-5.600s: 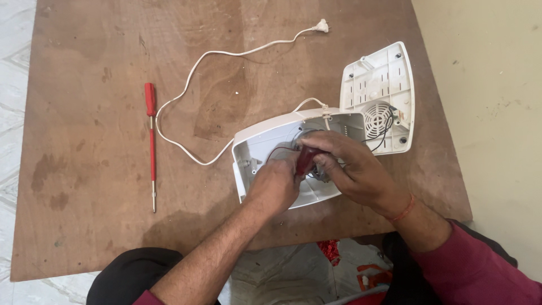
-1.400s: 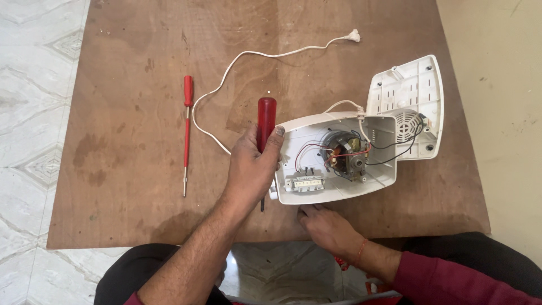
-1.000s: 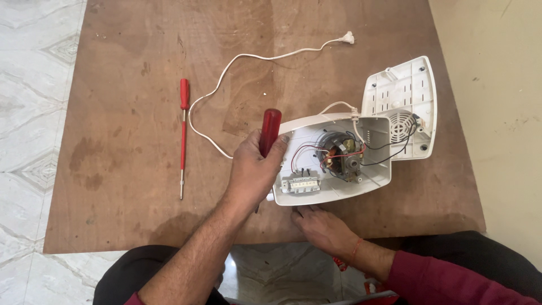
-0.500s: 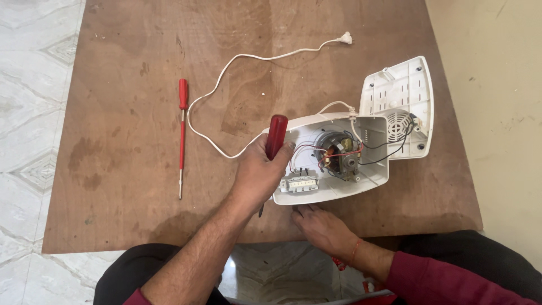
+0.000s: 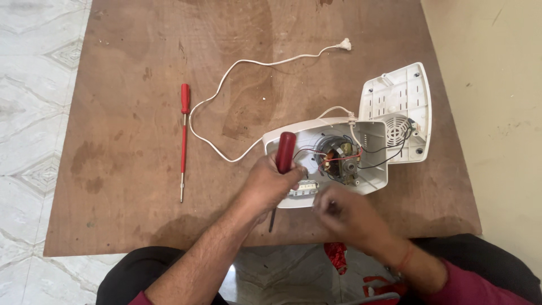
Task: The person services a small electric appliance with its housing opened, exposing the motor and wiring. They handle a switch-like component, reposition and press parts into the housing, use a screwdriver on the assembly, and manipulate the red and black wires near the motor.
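Observation:
My left hand [image 5: 265, 186] grips a red-handled screwdriver [image 5: 284, 152], handle up and shaft pointing down toward me, at the left edge of an opened white appliance housing [image 5: 372, 178]. Inside the housing I see a copper-wound motor [image 5: 336, 161] with red and black wires and a small white terminal part [image 5: 304, 188]. My right hand [image 5: 350, 217] is blurred at the housing's near edge, fingers curled; whether it pinches something small is unclear. The removed white cover [image 5: 398, 107] lies against the housing's right side.
A second, thin red screwdriver [image 5: 183, 141] lies on the brown wooden table [image 5: 124, 85] to the left. The white power cord [image 5: 237, 85] loops from the housing across the table to its plug [image 5: 344, 44]. Tiled floor at left, beige floor at right.
My left hand with the screwdriver has shifted right, onto the housing's left edge. My right hand has come up from the table's near edge to the housing's front.

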